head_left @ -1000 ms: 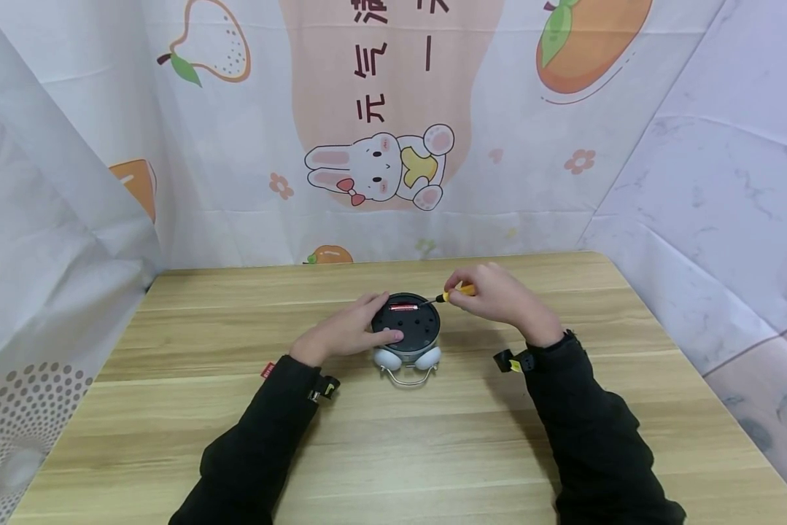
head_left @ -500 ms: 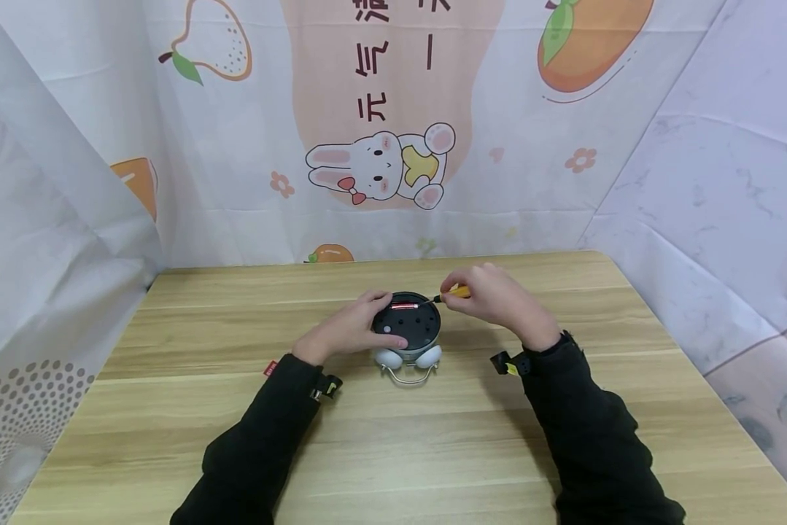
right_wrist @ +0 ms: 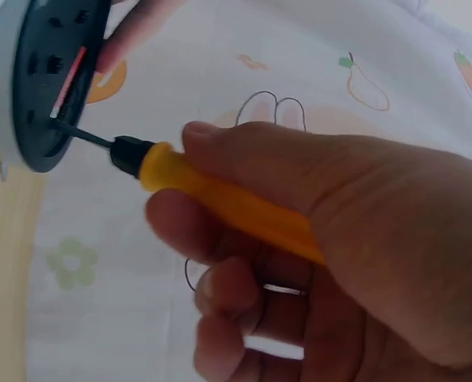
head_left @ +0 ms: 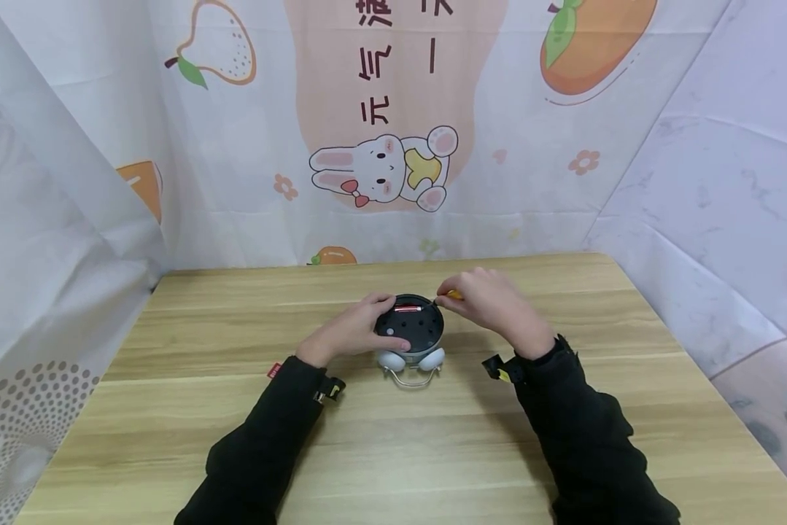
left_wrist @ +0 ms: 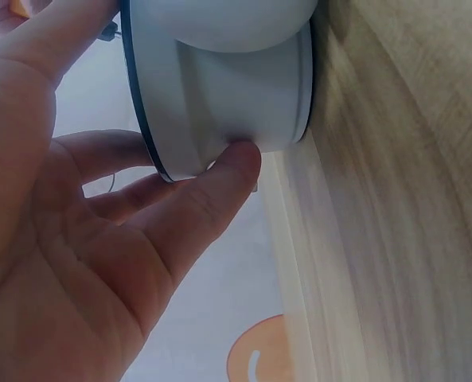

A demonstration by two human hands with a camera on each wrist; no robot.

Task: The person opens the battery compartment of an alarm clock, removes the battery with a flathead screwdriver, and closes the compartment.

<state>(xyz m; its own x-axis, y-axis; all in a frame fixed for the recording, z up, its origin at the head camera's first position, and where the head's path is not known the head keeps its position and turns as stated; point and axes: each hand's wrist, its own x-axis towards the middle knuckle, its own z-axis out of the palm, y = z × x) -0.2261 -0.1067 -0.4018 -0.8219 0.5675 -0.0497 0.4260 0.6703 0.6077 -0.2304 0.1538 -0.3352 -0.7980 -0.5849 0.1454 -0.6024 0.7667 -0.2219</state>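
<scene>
A white twin-bell alarm clock [head_left: 418, 337] lies on the table with its black back facing up and its bells toward me. In that back, a red-and-white battery [right_wrist: 70, 79] sits in an uncovered slot. My left hand [head_left: 350, 332] grips the clock from the left side, thumb near the bells and fingers at the far rim. The left wrist view shows the clock's pale side wall [left_wrist: 220, 103] against a fingertip. My right hand [head_left: 488, 302] holds a yellow-handled screwdriver [right_wrist: 236, 208] between thumb and fingers. The screwdriver's thin tip reaches the end of the battery at the slot.
The wood-grain table [head_left: 393, 452] extends around the clock on all sides. A white printed curtain [head_left: 235, 168] hangs behind its far edge, with more cloth at left and right. Black camera straps [head_left: 508, 370] sit at both wrists.
My right hand has moved slightly left toward the clock, so less of the screwdriver handle shows. My left thumb has slid a little toward the bells. The clock stays in place.
</scene>
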